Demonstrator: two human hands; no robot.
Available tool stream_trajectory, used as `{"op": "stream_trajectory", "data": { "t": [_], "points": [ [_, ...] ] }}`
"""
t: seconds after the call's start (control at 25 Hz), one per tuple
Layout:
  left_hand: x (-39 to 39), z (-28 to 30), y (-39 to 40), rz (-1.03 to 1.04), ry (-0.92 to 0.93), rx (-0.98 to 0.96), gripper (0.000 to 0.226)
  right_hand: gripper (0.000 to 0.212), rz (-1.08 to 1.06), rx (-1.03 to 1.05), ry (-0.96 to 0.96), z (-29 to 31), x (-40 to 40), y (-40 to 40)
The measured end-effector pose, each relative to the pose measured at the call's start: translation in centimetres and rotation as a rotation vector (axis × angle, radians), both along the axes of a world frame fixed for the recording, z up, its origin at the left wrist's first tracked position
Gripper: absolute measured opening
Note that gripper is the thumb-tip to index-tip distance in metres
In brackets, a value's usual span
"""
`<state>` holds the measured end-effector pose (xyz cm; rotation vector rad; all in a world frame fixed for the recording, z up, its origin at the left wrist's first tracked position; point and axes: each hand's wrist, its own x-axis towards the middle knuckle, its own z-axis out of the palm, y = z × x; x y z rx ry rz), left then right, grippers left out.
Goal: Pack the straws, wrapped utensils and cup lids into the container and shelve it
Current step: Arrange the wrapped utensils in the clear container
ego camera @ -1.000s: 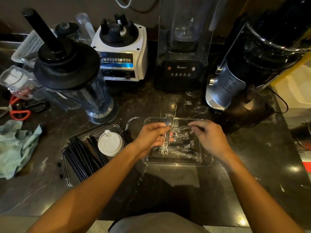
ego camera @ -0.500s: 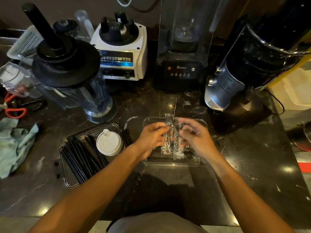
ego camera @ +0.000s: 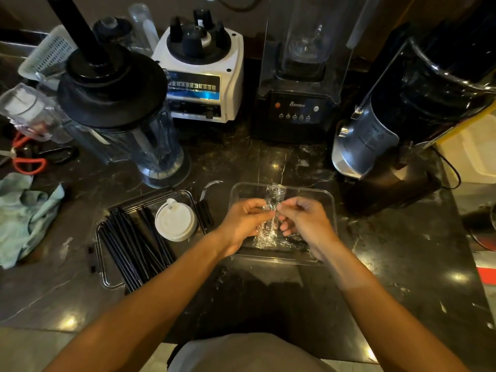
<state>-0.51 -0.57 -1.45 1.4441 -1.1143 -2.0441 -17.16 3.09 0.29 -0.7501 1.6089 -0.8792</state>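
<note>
A clear plastic container sits on the dark counter in front of me. Over it, my left hand and my right hand both pinch a bundle of clear-wrapped utensils, held lengthwise between them; its lower part lies in the container. To the left, a second clear container holds several black straws and a white cup lid. Part of the wrapped bundle is hidden by my fingers.
Blenders line the back: a jar with a black lid, a white base, a black enclosed blender and a dark machine at right. A green cloth and red scissors lie far left.
My hands have come together over the container and gathered the wrapped utensils into one upright bundle. The right hand moved left towards the left hand.
</note>
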Motion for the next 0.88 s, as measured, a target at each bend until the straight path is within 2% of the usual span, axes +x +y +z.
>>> {"op": "stream_trajectory", "data": {
  "t": [0.08, 0.12, 0.2, 0.24, 0.28, 0.36, 0.44, 0.6, 0.72, 0.88],
  "points": [
    [-0.1, -0.1, -0.2, 0.026, -0.031, -0.035, 0.020, 0.009, 0.021, 0.036, 0.051, -0.4, -0.6, 0.0],
    [0.0, -0.2, -0.5, 0.038, -0.037, -0.044, 0.018, 0.008, 0.093, 0.055, 0.195, -0.8, -1.1, 0.1],
    [0.1, -0.7, -1.0, 0.061, -0.053, -0.038, 0.020, 0.007, 0.433, 0.122, 0.627, -1.6, -2.1, 0.3],
    [0.1, -0.7, -1.2, 0.072, -0.058, -0.037, 0.021, 0.010, 0.601, 0.166, 0.776, -1.7, -2.2, 0.6],
    [0.1, -0.8, -1.3, 0.071, -0.055, -0.041, 0.022, 0.019, 0.701, 0.200, 0.863, -1.9, -2.1, 0.8],
    [-0.1, -0.8, -1.4, 0.089, -0.030, -0.024, 0.023, 0.030, 0.752, 0.228, 0.938, -2.2, -1.9, 1.1],
    [-0.1, -1.0, -1.5, 0.113, -0.022, -0.016, 0.025, 0.025, 0.794, 0.208, 1.003, -2.5, -1.7, 1.1],
    [-0.1, -1.4, -1.7, 0.112, -0.036, -0.032, 0.023, 0.007, 0.818, 0.210, 0.990, -3.2, -2.4, 1.0],
    [0.0, -1.5, -1.7, 0.095, -0.035, -0.044, 0.025, 0.009, 0.766, 0.147, 0.825, -2.6, -3.5, 0.8],
    [0.0, -1.3, -1.7, 0.093, -0.004, -0.019, 0.032, 0.018, 0.468, 0.066, 0.579, -1.7, -4.6, 0.7]
  ]
}}
